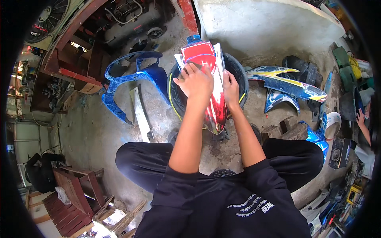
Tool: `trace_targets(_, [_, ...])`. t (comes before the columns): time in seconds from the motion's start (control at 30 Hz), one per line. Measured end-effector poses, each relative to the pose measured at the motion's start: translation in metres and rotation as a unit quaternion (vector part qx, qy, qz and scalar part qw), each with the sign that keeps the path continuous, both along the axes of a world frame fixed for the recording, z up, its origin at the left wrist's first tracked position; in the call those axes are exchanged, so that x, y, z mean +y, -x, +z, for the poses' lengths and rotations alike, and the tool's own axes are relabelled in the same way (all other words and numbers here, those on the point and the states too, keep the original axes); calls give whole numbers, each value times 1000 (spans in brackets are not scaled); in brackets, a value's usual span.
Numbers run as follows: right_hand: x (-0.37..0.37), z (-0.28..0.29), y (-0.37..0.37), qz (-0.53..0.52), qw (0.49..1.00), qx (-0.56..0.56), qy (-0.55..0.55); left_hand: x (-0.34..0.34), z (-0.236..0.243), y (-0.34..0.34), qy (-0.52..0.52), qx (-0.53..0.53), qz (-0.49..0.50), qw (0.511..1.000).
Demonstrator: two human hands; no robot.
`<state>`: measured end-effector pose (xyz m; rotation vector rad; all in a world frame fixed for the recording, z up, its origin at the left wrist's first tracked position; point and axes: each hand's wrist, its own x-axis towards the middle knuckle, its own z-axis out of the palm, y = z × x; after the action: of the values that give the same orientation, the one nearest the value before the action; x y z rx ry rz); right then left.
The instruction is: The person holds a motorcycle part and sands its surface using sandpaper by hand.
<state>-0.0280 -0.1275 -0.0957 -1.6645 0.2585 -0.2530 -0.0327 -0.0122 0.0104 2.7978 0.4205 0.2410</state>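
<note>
A long, pointed motorcycle body panel (218,101) in red, white and blue lies over a dark round tub (238,63), its narrow tip toward me. My left hand (196,82) rests flat on the panel's upper left part with its fingers spread. A dark patch shows by its fingertips; whether a pad or sheet lies under the palm, I cannot tell. My right hand (231,88) grips the panel's right edge, its fingers pointing away from me and partly hidden along the side.
Left of the tub lie a blue motorcycle fairing (149,77) and a silvery strip (141,115). To the right are a blue-yellow panel (293,85) and wooden blocks (291,129). A white wall (258,27) stands behind. Another person's hand (360,116) shows far right.
</note>
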Motion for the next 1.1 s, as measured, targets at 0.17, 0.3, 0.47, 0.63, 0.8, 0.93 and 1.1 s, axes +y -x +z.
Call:
trace_targets(0.17, [-7, -6, 2, -9, 1000, 5, 21, -17, -3, 16, -46, 35, -20, 998])
trace_targets(0.3, [-10, -5, 1, -5, 1000, 8, 22, -18, -2, 32, -4, 11, -45, 999])
trace_targets(0.47, [-7, -4, 1, -7, 1000, 0, 10, -5, 7, 13, 15, 35, -34, 999])
trace_targets(0.63, [-1, -3, 0, -3, 999, -4, 38, -1, 2, 10, 4, 38, -20, 999])
trace_targets(0.8, [-11, -7, 0, -2, 999, 28, 21, -29, -2, 36, -40, 14, -47, 998])
trace_targets(0.93, [-3, -8, 1, 6, 1000, 2, 7, -5, -9, -1, -17, -2, -4, 1000])
trace_targets(1.1, [-6, -8, 7, -9, 1000, 5, 17, -10, -15, 11, -34, 18, -10, 999])
